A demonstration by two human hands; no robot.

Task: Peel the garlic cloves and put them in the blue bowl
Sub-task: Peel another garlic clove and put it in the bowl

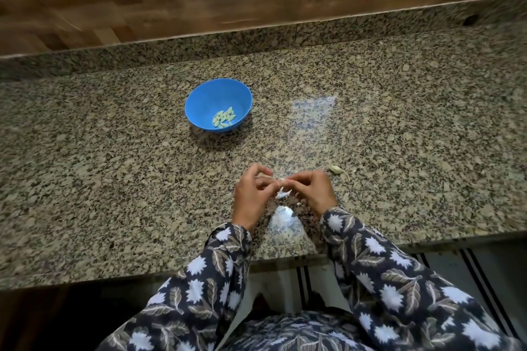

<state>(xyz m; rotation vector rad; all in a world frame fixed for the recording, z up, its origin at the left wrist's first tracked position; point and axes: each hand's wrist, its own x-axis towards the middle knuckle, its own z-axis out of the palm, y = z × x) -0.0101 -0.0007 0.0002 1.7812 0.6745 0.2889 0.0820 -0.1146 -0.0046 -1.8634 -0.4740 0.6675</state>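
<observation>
Garlic clove (281,179), small and pale, trailing white papery skin (283,194), is pinched between curled fingers (296,179) of left hand (251,196) and right hand (312,192) above the speckled granite worktop (114,179). Smooth greenish peeled cloves (224,118) are heaped in the round blue bowl (199,94), at eleven o'clock of the hands.

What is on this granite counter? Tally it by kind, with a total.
blue bowl: 1
peeled garlic cloves in the bowl: about 9, too clustered to be sure
garlic clove pinched between left hand and right hand: 1
stalked garlic piece on the countertop: 1
Total: about 12
</observation>
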